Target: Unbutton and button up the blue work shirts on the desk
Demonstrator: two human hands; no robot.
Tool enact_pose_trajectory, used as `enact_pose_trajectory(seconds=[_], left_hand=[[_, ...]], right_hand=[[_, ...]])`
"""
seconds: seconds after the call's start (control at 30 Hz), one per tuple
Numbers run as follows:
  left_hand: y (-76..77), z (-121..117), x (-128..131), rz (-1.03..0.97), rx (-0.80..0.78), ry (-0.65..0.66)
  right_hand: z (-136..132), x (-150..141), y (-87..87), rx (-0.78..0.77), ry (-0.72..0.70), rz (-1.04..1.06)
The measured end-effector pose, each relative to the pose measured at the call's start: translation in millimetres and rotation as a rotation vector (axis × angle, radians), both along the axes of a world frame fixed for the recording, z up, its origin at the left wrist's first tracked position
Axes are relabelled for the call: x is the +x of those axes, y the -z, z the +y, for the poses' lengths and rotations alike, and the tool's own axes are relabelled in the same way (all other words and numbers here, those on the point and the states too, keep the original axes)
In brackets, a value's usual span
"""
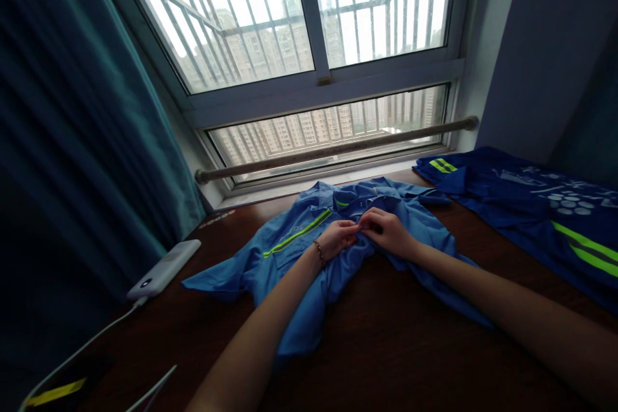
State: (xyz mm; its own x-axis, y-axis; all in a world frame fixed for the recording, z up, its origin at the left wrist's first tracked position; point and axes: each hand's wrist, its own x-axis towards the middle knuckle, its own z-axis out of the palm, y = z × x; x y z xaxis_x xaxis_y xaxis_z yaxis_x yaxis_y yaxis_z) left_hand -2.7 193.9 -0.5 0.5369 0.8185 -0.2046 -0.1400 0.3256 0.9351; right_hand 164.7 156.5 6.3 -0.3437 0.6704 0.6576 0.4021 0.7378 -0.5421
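Observation:
A light blue work shirt (284, 277) with a yellow-green reflective stripe lies spread on the dark wooden table, its front partly open. My left hand (337, 239), with a beaded bracelet at the wrist, pinches the shirt's front edge. My right hand (387, 232) meets it there, thumb and fingers closed on the same edge of cloth. The fingertips of both hands nearly touch near the middle of the shirt. Whether a button sits between them is too small to make out.
A darker blue garment (506, 196) with reflective stripes lies at the right. On the left a white power bank (164, 268) with a white cable (91, 341) rests beside the teal curtain (96, 109). A rail (338, 149) crosses the barred window behind the table (410, 347).

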Motion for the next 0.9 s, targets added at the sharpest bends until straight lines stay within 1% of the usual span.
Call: enact_pose_trajectory(seconds=[0.13, 0.23, 0.37, 0.53, 0.63, 0.77, 0.83, 0.9], left_hand=[[-3.4, -3, -1, 0.017, 0.035, 0.062], [-4.4, -5, -2, 0.031, 0.063, 0.071], [-4.0, -5, -2, 0.044, 0.052, 0.079], [-2.9, -4, -3, -0.002, 0.032, 0.134], [-2.3, -4, -4, -0.019, 0.022, 0.164], [-1.3, -4, -6, -0.03, 0.025, 0.183], [-0.9, -3, -6, -0.028, 0.03, 0.183], [-1.0, -3, -6, -0.025, 0.036, 0.177]], right_hand=[[7, 7, 1.2, -0.191, 0.004, 0.052], [15, 12, 4.9, -0.353, -0.014, 0.119], [22, 15, 9.8, -0.609, -0.106, 0.261], [19, 16, 8.4, -0.897, -0.237, 0.45], [15, 16, 5.9, -0.961, -0.278, 0.497], [12, 14, 3.8, -0.961, -0.294, 0.51], [12, 12, 3.4, -0.958, -0.269, 0.509], [12, 10, 3.8, -0.921, -0.207, 0.497]])
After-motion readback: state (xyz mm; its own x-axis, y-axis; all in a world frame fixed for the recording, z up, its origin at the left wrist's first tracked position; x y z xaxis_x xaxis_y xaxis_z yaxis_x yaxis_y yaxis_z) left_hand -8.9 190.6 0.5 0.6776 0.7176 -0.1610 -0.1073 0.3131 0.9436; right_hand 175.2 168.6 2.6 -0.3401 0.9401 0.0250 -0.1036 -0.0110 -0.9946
